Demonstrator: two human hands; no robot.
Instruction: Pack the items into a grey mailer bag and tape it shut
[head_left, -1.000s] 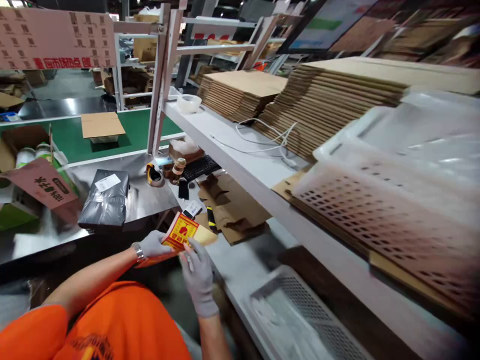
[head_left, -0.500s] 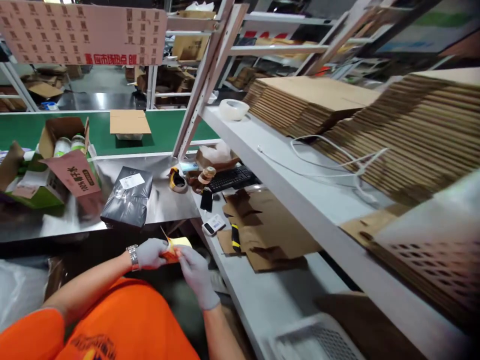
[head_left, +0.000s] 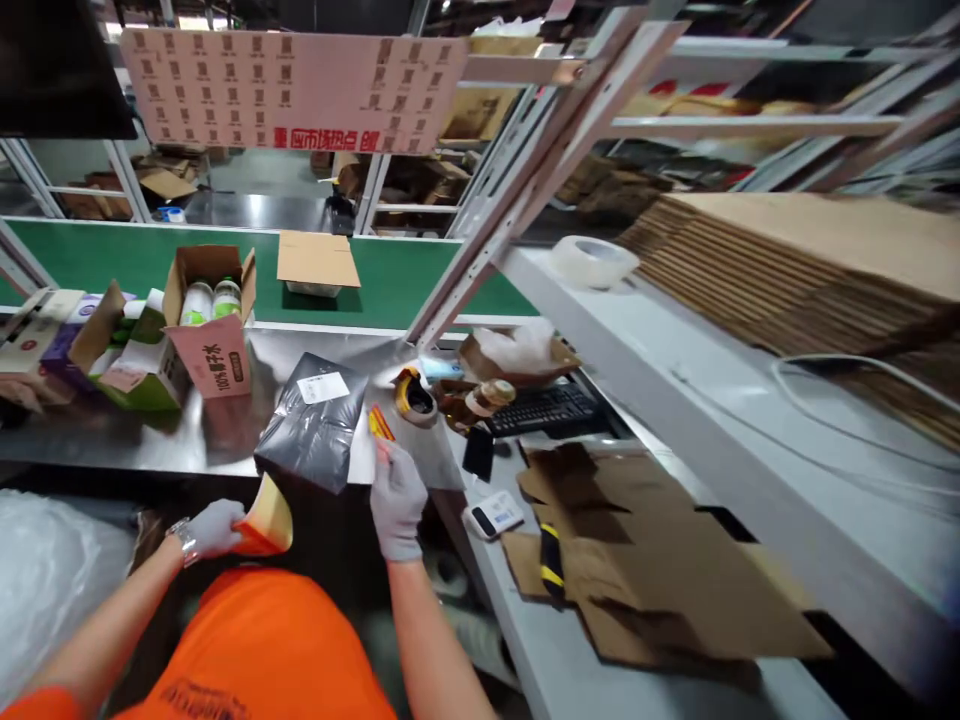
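Observation:
My left hand (head_left: 212, 528), gloved in grey-white with a metal watch at the wrist, is closed on a curved strip of orange and pale yellow stickers (head_left: 271, 517) in front of the bench. Out over the bench's edge, my right hand (head_left: 397, 503) pinches a small red and yellow sticker (head_left: 381, 423). Just left of that sticker lies a black plastic-wrapped parcel (head_left: 309, 432) with a white label (head_left: 322, 388) on top. A tape dispenser (head_left: 415, 397) stands beyond my right hand.
Left on the metal bench (head_left: 281, 347) is an open carton of bottles (head_left: 214, 355). A flat brown box (head_left: 319, 260) sits on the green belt (head_left: 405, 275). At right, a shelf (head_left: 675, 400) holds cardboard stacks (head_left: 787, 270); flattened cardboard (head_left: 667, 560) lies below it.
My hands have drawn apart: the left went left with the sticker strip, the right reached forward with one sticker pinched. The view has turned left.

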